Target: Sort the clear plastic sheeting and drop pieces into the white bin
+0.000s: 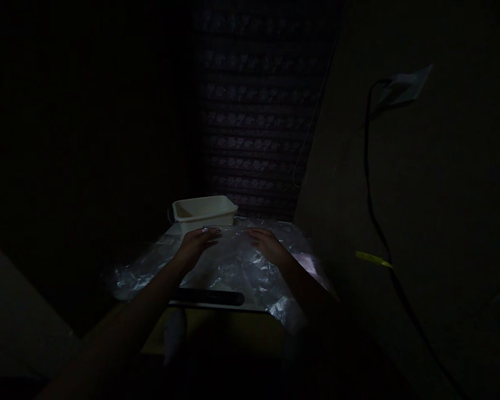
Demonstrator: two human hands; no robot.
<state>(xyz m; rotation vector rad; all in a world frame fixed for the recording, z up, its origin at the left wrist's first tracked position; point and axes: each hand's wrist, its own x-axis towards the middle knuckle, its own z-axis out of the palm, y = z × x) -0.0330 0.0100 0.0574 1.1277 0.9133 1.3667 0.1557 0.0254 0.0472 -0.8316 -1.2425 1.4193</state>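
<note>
plastic film, clear and crinkled (225,269), lies in loose folds across a pale flat worktop (252,303), spilling past it on both sides and catching small glints. the person's bare left hand (198,243) and bare right hand (266,244) reach in over the middle of it, a little apart, palms turned toward each other. their fingertips touch the film, with a bright glint on it at the left fingers; in such dim light i cannot tell whether either hand is pinching it.

just beyond the left hand stands a cream rectangular plastic tub (208,222), open at the top. a long black bar with a rounded end (216,297) lies along the near edge, partly hidden by the left forearm. behind rises a dark patterned blind (254,144) with rows of pale motifs, a thin looped cord (311,128) hanging beside it. on the right, a black cable (369,189) with a bright yellow tag (371,258) runs down from a pale plate (408,88) on the dark wall (450,183).
</note>
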